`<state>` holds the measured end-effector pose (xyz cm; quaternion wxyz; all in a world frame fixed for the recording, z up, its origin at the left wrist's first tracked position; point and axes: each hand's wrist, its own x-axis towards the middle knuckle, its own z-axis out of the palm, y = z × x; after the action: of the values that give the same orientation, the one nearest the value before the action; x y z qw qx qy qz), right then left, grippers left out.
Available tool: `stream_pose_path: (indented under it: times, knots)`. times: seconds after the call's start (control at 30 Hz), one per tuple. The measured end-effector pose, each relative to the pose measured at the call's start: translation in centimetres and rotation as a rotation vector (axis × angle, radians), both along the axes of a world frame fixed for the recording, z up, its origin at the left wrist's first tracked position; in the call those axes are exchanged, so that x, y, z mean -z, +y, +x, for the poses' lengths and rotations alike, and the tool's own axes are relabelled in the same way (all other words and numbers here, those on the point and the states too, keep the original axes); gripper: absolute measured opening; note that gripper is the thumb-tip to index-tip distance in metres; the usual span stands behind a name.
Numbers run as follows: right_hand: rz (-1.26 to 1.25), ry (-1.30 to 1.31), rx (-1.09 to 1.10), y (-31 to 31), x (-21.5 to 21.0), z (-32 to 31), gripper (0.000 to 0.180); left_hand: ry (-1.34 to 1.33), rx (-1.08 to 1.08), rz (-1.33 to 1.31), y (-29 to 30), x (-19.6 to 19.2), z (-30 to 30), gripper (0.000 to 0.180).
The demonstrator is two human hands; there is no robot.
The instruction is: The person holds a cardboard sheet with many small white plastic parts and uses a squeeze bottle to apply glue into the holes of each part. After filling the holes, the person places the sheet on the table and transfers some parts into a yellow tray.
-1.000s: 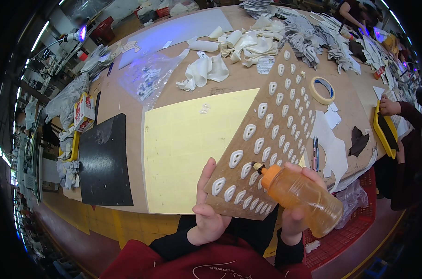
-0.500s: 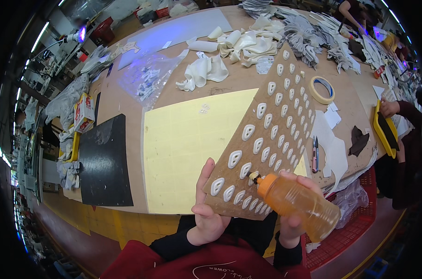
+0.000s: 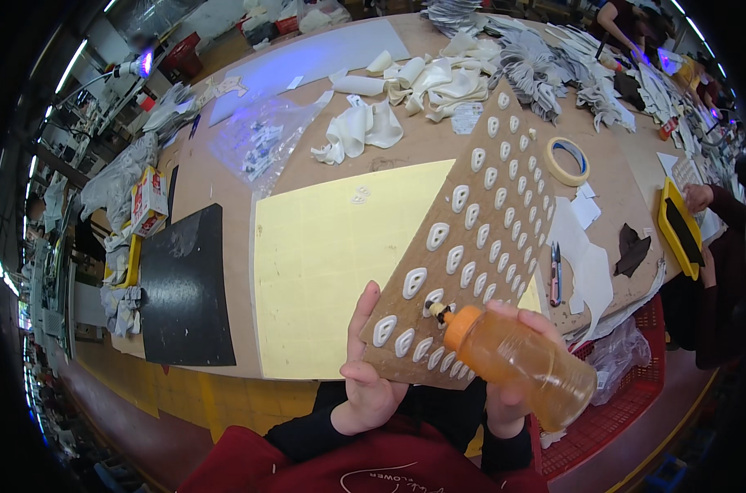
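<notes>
A brown board [image 3: 430,260] carries rows of small white oval pieces [image 3: 438,237] with slots in them. My left hand [image 3: 374,393] grips its lower left corner, thumb and fingers spread along the edge, and holds the board tilted up off the table. In my right hand [image 3: 507,411] is a squeeze bottle [image 3: 527,361], see-through with amber liquid and an orange cap. Its dark, narrow nozzle points left and touches or nearly touches one white piece near the board's lower left. The bottle hides part of the lower right of the board.
Below the board lies a yellow sheet [image 3: 332,271], with a black mat [image 3: 188,287] to its left. Right of the board are a tape roll [image 3: 585,174], thread snips [image 3: 556,275] and white scraps. A red basket [image 3: 648,370] stands below. A co-worker's hand [image 3: 699,197] is near a yellow tray [image 3: 667,214].
The bottle in my right hand has moved a little left, its nozzle shifting across the white piece. My left hand stays put. The co-worker's upper hand has moved off the yellow tray.
</notes>
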<state>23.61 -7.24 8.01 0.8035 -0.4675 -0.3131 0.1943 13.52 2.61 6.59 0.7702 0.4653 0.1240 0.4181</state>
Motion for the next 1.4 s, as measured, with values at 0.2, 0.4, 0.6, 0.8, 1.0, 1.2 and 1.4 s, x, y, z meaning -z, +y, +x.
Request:
stream_pose_path:
  times: [0.2,0.4,0.6,0.8,1.0,1.2,1.4]
  knots:
    - [0.075,0.105,0.304,2.8,0.4,0.7,0.082,-0.006,0.007,-0.016,0.3,0.2,-0.1,0.077]
    - [0.803,0.659,-0.125,1.2,0.4,3.3,0.089,0.015,0.038,-0.035,0.6,0.0,-0.2,0.078]
    - [0.091,0.259,0.166,2.1,0.6,1.4,0.080,0.012,0.065,-0.038,0.2,0.0,-0.4,0.079]
    - [-0.086,0.144,0.241,3.4,0.2,0.5,0.080,0.001,0.046,-0.044,0.2,0.0,-0.4,0.079]
    - [-0.072,0.148,0.218,3.5,0.6,0.7,0.078,-0.014,0.072,-0.051,0.1,-0.1,-0.4,0.078]
    - [0.019,0.225,0.107,2.9,0.1,0.1,0.079,0.007,0.047,-0.035,0.1,-0.1,-0.3,0.079]
    - [0.009,0.222,0.094,2.7,-0.3,-0.5,0.082,0.020,0.036,-0.039,-0.1,-0.1,-0.3,0.080]
